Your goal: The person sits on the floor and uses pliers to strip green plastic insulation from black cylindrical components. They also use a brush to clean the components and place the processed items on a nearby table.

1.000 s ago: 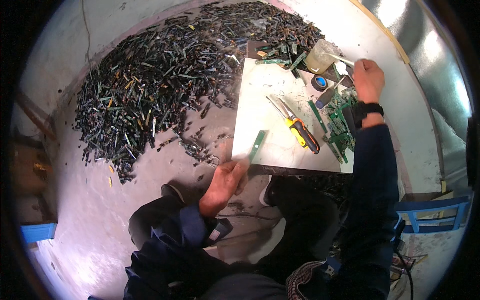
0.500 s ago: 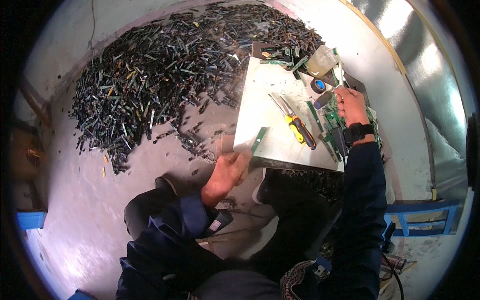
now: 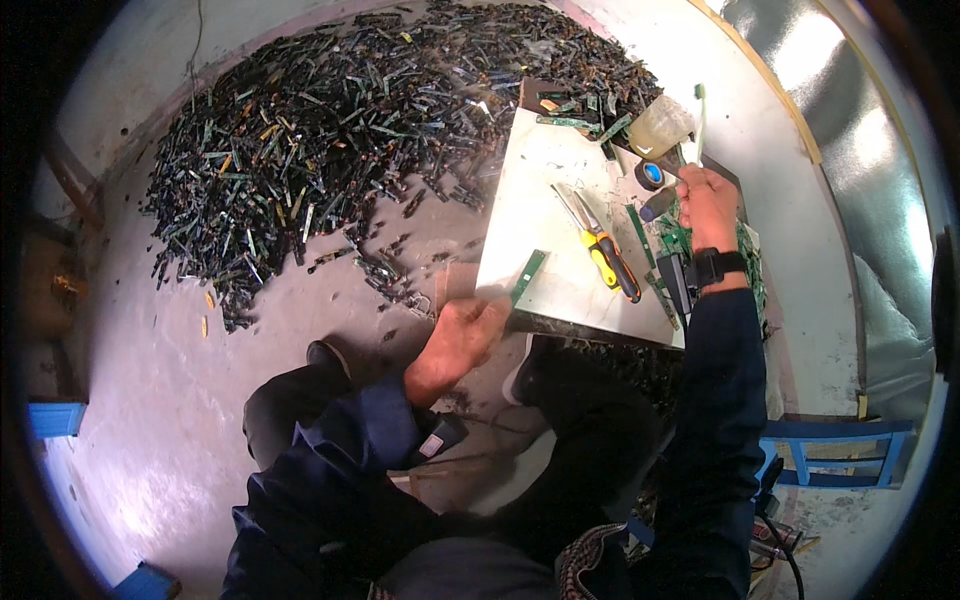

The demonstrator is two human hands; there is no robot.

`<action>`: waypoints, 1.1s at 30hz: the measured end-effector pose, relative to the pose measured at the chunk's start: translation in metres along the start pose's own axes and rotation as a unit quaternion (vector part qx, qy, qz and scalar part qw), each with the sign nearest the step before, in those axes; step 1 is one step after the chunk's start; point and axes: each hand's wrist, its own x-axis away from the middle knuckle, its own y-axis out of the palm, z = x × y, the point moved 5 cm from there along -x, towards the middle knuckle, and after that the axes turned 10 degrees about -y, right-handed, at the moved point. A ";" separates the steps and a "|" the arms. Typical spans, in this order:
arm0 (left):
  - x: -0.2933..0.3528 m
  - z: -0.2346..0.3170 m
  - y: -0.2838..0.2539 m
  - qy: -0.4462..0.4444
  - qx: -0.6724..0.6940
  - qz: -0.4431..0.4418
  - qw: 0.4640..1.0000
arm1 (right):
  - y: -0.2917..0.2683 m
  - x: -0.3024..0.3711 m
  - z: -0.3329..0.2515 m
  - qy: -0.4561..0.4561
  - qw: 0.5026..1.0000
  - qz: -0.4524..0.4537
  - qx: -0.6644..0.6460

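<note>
Two hands are at work over a white-topped table (image 3: 530, 205), each gripping something. The person's left hand (image 3: 460, 340) has its fingers closed on the lower end of a narrow green circuit strip (image 3: 530, 276), which slants up over the near left part of the table; whether it touches the surface cannot be told. The right hand (image 3: 708, 208) pinches a pale-handled brush (image 3: 702, 130), its head pointing up and away, just right of a cloudy jar (image 3: 662, 127).

Brushing the strip seems to be the step in hand, at a point between strokes or after wetting the bristles, since brush and strip are well apart. The next move probably calls for turning the brush head down and bringing it left to the strip, past the yellow-and-black cutting tool (image 3: 612, 265) lying between them. The left fingers would need to hold the strip steady, and the right wrist to clear the jar and the round black pot (image 3: 650, 176) beside it.
</note>
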 end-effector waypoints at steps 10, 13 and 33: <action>-0.005 0.003 -0.002 0.043 -0.019 0.034 0.998 | -0.008 0.016 -0.001 0.024 0.998 -0.007 -0.058; -0.007 -0.004 -0.001 0.021 0.052 0.021 0.998 | 0.011 0.056 -0.023 0.015 0.992 -0.041 -0.122; 0.002 -0.017 -0.013 -0.022 0.061 0.035 0.997 | 0.023 0.237 0.057 0.118 0.955 -0.254 -0.097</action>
